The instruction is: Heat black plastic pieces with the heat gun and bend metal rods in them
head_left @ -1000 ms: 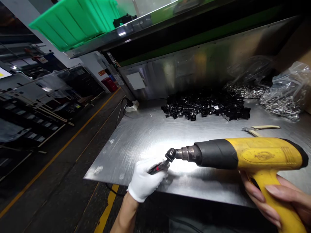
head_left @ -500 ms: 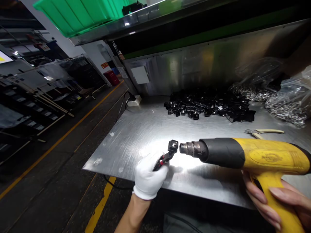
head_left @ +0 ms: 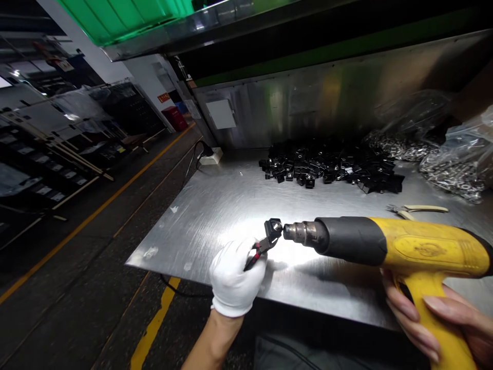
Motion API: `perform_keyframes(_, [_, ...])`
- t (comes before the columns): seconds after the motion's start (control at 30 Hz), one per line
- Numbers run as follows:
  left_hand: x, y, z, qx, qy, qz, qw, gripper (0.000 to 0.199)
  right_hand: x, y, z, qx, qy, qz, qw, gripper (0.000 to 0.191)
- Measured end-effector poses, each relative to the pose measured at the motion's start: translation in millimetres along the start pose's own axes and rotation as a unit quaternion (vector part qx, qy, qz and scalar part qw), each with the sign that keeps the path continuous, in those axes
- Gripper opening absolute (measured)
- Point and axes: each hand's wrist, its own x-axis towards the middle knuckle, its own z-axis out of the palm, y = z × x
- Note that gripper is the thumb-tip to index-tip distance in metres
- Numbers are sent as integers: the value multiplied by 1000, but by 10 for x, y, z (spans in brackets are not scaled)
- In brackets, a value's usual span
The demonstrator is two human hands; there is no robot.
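In a white glove, my left hand [head_left: 235, 277] is closed around red-and-black pliers [head_left: 259, 253]. The jaws of the pliers grip a small black part [head_left: 272, 227] with a shiny metal piece in it, held above the metal table [head_left: 215, 205]. My bare right hand [head_left: 435, 318] is wrapped round the handle of a yellow heat gun [head_left: 427, 244]. The metal nozzle points left, very close to the right side of the black part.
A pile of black parts [head_left: 319, 167] lies at the back of the table. Cream-handled cutters [head_left: 423, 209] rest near the gun; bags of metal pieces [head_left: 454, 172] stand at right. A socket block [head_left: 211, 156] sits back left. Above hangs a shelf with a green bin [head_left: 127, 18].
The black part has turned and tilted in the pliers, so its metal piece now faces the nozzle more. The whole view has shifted slightly.
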Motion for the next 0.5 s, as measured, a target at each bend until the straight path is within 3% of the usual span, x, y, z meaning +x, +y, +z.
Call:
perform_keyframes(0.33, [-12,-2,38,15,8,-15,1000,26,8,-7,8,18,-1,7,1000,37])
perform_keyframes(0.5, [25,50,32,-32,3,-94,995,11,-23,-12,-34,20,-11,0,1000,42])
